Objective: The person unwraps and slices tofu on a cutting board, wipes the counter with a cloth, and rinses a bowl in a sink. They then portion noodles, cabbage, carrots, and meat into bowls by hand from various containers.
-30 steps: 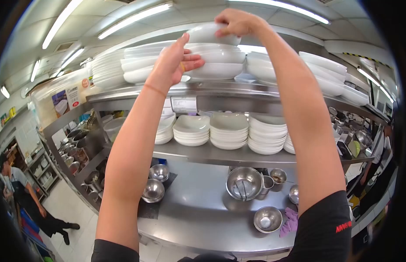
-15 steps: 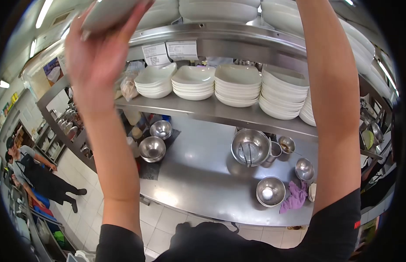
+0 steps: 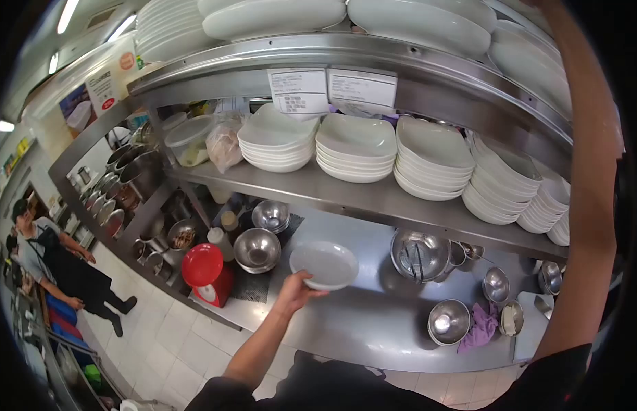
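Note:
My left hand [image 3: 298, 293] grips the near-left edge of a white oval plate [image 3: 324, 264], thumb on top and fingers underneath. The plate is held above the steel worktop [image 3: 318, 329], to the right of two groups of metal bowls. My right arm [image 3: 592, 164] reaches up along the right side to the upper shelf [image 3: 373, 44]; the hand itself is cut off by the top edge. Near that arm, large white dishes [image 3: 421, 27] stand stacked on the upper shelf.
Stacks of square white bowls [image 3: 356, 147] line the middle shelf [image 3: 291, 181]. On the worktop are a red scale [image 3: 207, 270], a metal bowl [image 3: 257, 251], a large bowl with tongs [image 3: 420, 253] and a purple cloth [image 3: 479, 327]. A person [image 3: 61, 257] stands at the left.
My left hand has come down from the upper shelf with the plate, now over the worktop. My right arm stays raised. The view has turned to the left.

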Available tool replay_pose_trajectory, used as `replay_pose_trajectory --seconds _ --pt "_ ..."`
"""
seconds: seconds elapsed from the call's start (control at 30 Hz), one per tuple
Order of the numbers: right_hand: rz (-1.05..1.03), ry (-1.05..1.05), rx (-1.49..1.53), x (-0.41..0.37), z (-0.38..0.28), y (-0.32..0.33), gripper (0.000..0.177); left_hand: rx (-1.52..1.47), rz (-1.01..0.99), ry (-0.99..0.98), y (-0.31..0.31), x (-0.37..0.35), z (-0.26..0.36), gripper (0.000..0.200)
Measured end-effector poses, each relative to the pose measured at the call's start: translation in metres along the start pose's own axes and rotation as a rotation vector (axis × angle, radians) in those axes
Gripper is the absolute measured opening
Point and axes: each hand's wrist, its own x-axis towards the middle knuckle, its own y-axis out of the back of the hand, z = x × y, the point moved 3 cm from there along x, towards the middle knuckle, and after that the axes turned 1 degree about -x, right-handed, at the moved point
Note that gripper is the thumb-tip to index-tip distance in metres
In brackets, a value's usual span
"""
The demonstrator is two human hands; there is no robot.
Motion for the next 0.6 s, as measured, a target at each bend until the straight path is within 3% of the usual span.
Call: replay_pose_trajectory --seconds 0.1,0.13,0.23,0.27,0.3,0.37,0.47,0.6 --pt "-0.124 -0.089 0.102 0.005 -0.002 -0.007 0.022 0.019 0.048 -0.042 0.034 0.108 -0.010 0.050" --pt "0.005 -0.048 -0.043 -0.010 -0.029 -0.013 0.019 0.014 0.117 -0.077 0.042 0.134 -0.007 0.049" --pt "0.071 -0.080 -0.185 -0.003 -0.047 -0.007 0.016 -0.038 0.106 -0.085 0.058 0.190 0.006 0.050" --pt "-0.130 -0.202 -0.094 0.010 -0.032 0.001 0.015 -0.043 0.091 -0.106 0.069 0.204 0.008 0.043" --pt "-0.326 -0.326 0.002 0.018 -0.021 0.005 0.014 -0.040 0.067 -0.088 0.073 0.214 0.010 0.043" --pt "-0.334 -0.342 0.085 0.024 -0.015 0.006 0.012 0.105 0.286 -0.115 0.088 0.228 0.018 0.036" --pt "-0.304 -0.372 0.180 0.027 -0.013 0.007 0.014 0.187 0.378 -0.118 0.117 0.240 0.014 0.028" --pt "-0.309 -0.355 0.316 0.033 0.006 0.012 0.014 0.254 0.185 0.090 0.129 0.217 0.008 0.023"
